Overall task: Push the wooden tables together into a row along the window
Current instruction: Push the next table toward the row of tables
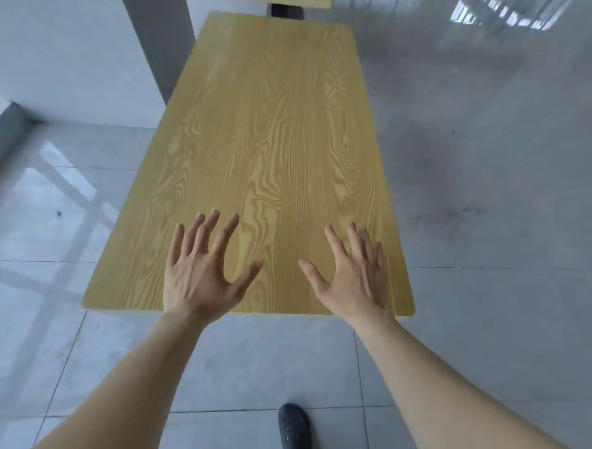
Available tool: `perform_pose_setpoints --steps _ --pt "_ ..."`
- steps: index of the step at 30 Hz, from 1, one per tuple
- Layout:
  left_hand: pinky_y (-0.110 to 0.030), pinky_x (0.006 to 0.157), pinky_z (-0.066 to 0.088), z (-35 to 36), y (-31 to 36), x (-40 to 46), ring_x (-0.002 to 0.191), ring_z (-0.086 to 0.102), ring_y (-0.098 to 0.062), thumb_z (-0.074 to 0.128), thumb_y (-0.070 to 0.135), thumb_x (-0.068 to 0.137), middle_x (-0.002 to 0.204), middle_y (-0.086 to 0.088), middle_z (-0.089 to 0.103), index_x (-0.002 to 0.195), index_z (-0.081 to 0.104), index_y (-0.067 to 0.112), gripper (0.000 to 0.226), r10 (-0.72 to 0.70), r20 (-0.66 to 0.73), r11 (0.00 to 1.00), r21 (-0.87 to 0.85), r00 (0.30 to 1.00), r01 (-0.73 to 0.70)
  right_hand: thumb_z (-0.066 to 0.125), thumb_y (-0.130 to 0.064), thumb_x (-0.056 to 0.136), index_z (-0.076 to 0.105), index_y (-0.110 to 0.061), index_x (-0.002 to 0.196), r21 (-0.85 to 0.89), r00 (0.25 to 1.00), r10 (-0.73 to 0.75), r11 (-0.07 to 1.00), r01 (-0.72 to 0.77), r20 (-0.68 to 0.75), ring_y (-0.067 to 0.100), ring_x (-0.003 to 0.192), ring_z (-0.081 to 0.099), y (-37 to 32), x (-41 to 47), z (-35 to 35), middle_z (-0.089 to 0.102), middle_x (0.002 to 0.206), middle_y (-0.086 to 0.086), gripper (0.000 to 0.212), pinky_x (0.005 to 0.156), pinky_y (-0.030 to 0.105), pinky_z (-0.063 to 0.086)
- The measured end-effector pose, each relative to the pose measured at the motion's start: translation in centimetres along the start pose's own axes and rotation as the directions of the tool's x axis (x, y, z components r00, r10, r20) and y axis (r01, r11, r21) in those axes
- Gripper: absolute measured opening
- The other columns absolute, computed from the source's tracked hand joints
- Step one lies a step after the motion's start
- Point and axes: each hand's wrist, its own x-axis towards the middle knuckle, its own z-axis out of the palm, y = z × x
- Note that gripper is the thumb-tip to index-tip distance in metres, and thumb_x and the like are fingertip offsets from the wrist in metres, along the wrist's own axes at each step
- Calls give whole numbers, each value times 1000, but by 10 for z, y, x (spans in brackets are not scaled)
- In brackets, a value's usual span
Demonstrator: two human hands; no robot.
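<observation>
A long wooden table (266, 134) with a light grain top stretches away from me, its near short edge just in front of my wrists. My left hand (201, 272) hovers over the near end, fingers spread, holding nothing. My right hand (349, 275) is beside it, also spread and empty. Whether the palms touch the top I cannot tell. A strip of a second wooden table (298, 3) shows at the top, beyond the far end, with a dark leg (286, 12) in the gap.
A white pillar or wall (80, 57) stands at the left, close to the table's far left corner. Glossy grey floor tiles (480, 160) surround the table. My dark shoe (294, 426) is on the floor below.
</observation>
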Motion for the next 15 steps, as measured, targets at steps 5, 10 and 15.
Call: perform_pose_setpoints --steps 5,10,15 --pt "-52 128 3 61 -25 -13 160 6 -25 31 83 90 172 -7 18 163 19 36 87 27 53 999 32 998 -28 22 -87 90 25 -38 162 -75 997 58 995 -62 -51 34 158 9 23 -14 61 16 173 10 88 126 61 5" --pt "-51 128 1 84 -33 -9 160 6 -22 31 83 90 170 -4 23 160 27 37 83 -10 49 1000 18 999 9 26 -84 91 36 -39 158 -91 986 51 994 -67 -161 33 157 16 29 -9 78 24 170 10 82 125 61 10" --pt "-53 128 6 84 -36 -5 159 8 -23 30 83 90 169 -4 27 159 32 36 83 -8 67 999 48 998 5 31 -84 90 40 -39 157 -81 981 59 994 -75 -185 32 157 18 28 -7 78 27 169 9 81 125 61 13"
